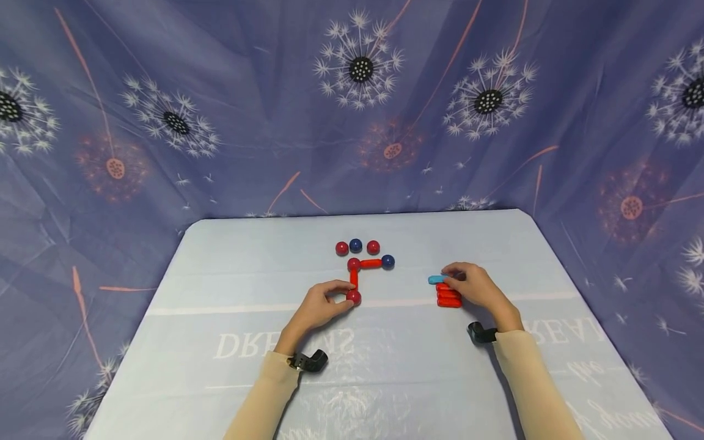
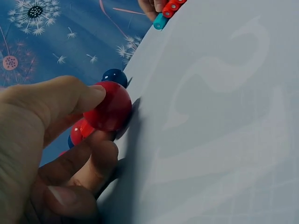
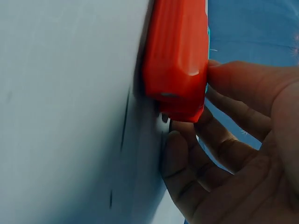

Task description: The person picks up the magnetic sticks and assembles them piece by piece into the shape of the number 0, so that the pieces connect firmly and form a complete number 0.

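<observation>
My left hand (image 1: pixel 321 304) pinches a red ball (image 1: pixel 354 297) between thumb and fingers; the left wrist view shows this red ball (image 2: pixel 112 107) up close. A red rod (image 1: pixel 354 279) joins it to a second red ball (image 1: pixel 354 264), from which another red rod (image 1: pixel 371 263) runs right to a dark blue ball (image 1: pixel 387 261). Over on the right, my right hand (image 1: pixel 474 284) pinches a turquoise rod (image 1: pixel 436 280) lying beside several red rods (image 1: pixel 449 302). In the right wrist view, the red rods (image 3: pixel 175 51) partly hide the turquoise one.
Behind the joined pieces lie two loose red balls (image 1: pixel 341 248) with a dark blue ball (image 1: pixel 355 245) between them. A pale printed cloth (image 1: pixel 407 366) covers the table. A purple dandelion-patterned curtain (image 1: pixel 264 110) hangs behind its far edge.
</observation>
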The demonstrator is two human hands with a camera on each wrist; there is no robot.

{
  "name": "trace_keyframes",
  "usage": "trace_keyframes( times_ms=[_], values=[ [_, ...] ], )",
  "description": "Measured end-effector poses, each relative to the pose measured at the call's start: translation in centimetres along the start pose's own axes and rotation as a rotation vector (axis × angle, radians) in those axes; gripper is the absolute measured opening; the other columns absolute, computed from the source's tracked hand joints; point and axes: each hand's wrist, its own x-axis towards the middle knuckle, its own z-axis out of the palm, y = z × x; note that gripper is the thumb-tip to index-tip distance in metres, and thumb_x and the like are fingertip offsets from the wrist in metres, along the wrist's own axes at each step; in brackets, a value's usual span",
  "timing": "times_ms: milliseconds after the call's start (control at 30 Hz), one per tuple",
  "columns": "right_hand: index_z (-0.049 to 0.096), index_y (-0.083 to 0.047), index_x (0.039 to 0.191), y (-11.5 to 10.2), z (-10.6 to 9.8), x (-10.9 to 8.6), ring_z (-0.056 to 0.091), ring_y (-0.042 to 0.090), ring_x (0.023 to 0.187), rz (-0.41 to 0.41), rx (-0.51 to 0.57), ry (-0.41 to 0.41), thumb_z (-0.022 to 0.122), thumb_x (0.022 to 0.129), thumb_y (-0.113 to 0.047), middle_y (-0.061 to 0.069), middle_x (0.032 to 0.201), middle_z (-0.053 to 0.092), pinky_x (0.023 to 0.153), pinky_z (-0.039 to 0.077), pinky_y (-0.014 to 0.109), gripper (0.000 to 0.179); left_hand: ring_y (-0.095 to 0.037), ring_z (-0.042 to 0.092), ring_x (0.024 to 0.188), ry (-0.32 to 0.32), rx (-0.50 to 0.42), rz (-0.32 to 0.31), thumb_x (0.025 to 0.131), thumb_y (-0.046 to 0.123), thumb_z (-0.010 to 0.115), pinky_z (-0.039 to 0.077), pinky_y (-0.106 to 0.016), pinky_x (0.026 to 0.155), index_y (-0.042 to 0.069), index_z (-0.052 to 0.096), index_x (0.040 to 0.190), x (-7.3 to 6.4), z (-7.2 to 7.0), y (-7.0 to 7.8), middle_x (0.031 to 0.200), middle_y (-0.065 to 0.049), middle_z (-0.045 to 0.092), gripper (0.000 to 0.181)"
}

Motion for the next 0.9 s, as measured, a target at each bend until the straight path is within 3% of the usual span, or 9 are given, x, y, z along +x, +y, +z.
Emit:
trace_keyframes(
  times_ms=[200, 467, 900],
  values=[
    [0.073, -0.003, 0.117, 0.0, -0.2, 0.0, 0.067, 0.032, 0.1, 0.023, -0.017, 0.001, 0.066, 0.1, -0.018, 0.018, 0.113, 0.071, 0.091, 0.054, 0.052, 0.024, -0.005, 0.045, 0.05, -0.035, -0.024, -0.012, 0.09, 0.02, 0.08, 0.04, -0.02, 0.049, 0.02, 0.076, 0.121, 0.4, 0.0, 0.0, 0.118, -0.004, 0.075, 0.032],
    [0.073, -0.001, 0.115, 0.0, 0.1, 0.1, 0.061, 0.028, 0.094, 0.022, 0.01, 0.027, 0.064, 0.102, -0.017, 0.018, 0.11, 0.069, 0.088, 0.051, 0.045, 0.022, -0.007, 0.044, 0.046, -0.042, -0.064, -0.033, 0.09, 0.021, 0.08, 0.037, -0.02, 0.046, 0.019, 0.076, 0.12, 0.4, -0.2, -0.2, 0.118, -0.006, 0.075, 0.031],
    [0.068, 0.001, 0.125, -0.9, 1.0, -0.4, 0.063, 0.04, 0.11, 0.004, 0.067, 0.143, 0.061, 0.105, -0.021, 0.023, 0.122, 0.064, 0.097, 0.052, 0.056, 0.03, -0.007, 0.046, 0.048, -0.026, -0.059, -0.039, 0.089, 0.023, 0.081, 0.038, -0.021, 0.047, 0.02, 0.076, 0.121, 0.2, -0.1, -0.4, 0.119, -0.006, 0.074, 0.033]
  ],
)
